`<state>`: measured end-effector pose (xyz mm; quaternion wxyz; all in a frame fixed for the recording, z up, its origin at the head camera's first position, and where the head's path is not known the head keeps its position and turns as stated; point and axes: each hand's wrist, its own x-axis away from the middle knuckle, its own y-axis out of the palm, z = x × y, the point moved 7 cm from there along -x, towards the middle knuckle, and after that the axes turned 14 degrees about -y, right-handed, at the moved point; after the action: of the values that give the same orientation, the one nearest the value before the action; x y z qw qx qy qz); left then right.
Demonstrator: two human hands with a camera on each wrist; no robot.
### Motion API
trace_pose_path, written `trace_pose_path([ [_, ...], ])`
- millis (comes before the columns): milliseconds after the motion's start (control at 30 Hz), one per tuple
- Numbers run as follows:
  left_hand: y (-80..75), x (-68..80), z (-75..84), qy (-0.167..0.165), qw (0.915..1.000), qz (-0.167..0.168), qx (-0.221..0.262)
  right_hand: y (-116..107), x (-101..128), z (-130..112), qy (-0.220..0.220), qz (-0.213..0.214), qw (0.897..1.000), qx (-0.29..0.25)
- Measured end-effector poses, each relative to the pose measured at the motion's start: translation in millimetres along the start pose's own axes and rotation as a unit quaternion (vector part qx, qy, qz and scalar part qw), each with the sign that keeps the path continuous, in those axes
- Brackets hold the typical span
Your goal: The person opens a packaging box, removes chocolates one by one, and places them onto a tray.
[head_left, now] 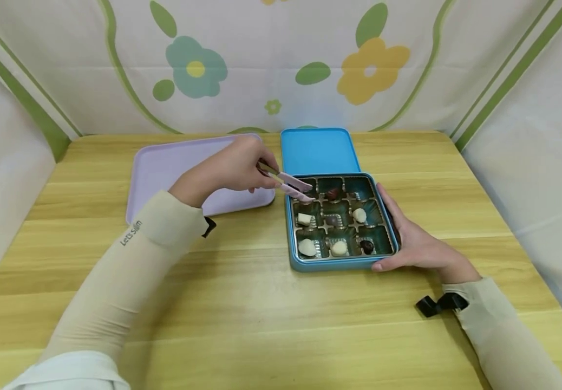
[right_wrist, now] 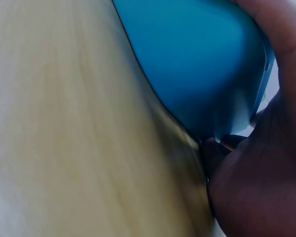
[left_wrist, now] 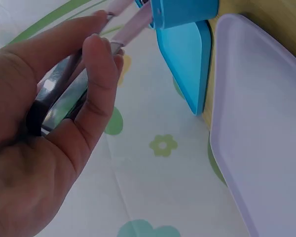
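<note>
Left hand [head_left: 234, 168] is pinching tongs [head_left: 288, 186], fingers curled round the handles, tips hanging over the box's [head_left: 341, 264] back-left compartment. Right hand [head_left: 415, 244] is bracing the box's right side, fingers straight along the wall, thumb at the front corner. Lid [head_left: 316, 150] is lying behind, tray [head_left: 164, 168] left.

**Materials and finishes on the desk**

The desk [head_left: 261, 325] is pale wood with visible grain and a soft sheen. The blue tin [head_left: 339, 264] and its lid [head_left: 317, 149] look like smooth painted metal. Its insert [head_left: 339, 214] is glossy dark plastic. The lilac tray [head_left: 174, 162] is matt plastic. The tongs [head_left: 288, 187] show shiny metal with pink tips. Both sleeves [head_left: 130, 271] are smooth beige cloth.
</note>
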<state>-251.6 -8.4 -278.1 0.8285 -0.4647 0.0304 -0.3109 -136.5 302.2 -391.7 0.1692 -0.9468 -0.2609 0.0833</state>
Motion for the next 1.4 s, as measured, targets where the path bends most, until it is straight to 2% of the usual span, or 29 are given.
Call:
trace_pose_path([
  [200, 2.7, 0.5, 9.5, 0.021, 0.9996, -0.001, -0.018, 2, -1, 0, 0.004, 0.000, 1.000, 0.004],
  [367, 2.5, 3.6, 5.1, 0.037, 0.9993, 0.010, 0.001, 2, -3, -1, -0.001, -0.003, 1.000, 0.013],
  [467, 1.9, 5.8, -2.7, 0.029, 0.9990, 0.021, 0.028, 2, -3, -1, -0.004, -0.004, 1.000, 0.015],
  [633, 4.2, 7.5, -20.7, -0.005, 0.9956, 0.035, 0.087, 1, -1, -1, 0.004, -0.003, 1.000, 0.015],
  [833, 8.7, 11.3, -39.6, -0.032, 0.9861, 0.051, 0.155, 1, -1, -1, 0.009, -0.002, 1.000, 0.015],
  [1033, 14.7, 14.8, -54.7, -0.066, 0.9759, 0.062, 0.199, 1, 0, 0, 0.009, -0.003, 1.000, 0.020],
  [1167, 16.9, 16.0, -60.1, -0.087, 0.9658, 0.066, 0.235, 1, -1, 0, 0.007, -0.003, 1.000, 0.018],
  [1400, 16.1, 23.4, -63.1, -0.092, 0.9510, 0.085, 0.283, 1, -2, 1, 0.010, -0.003, 0.999, 0.033],
])
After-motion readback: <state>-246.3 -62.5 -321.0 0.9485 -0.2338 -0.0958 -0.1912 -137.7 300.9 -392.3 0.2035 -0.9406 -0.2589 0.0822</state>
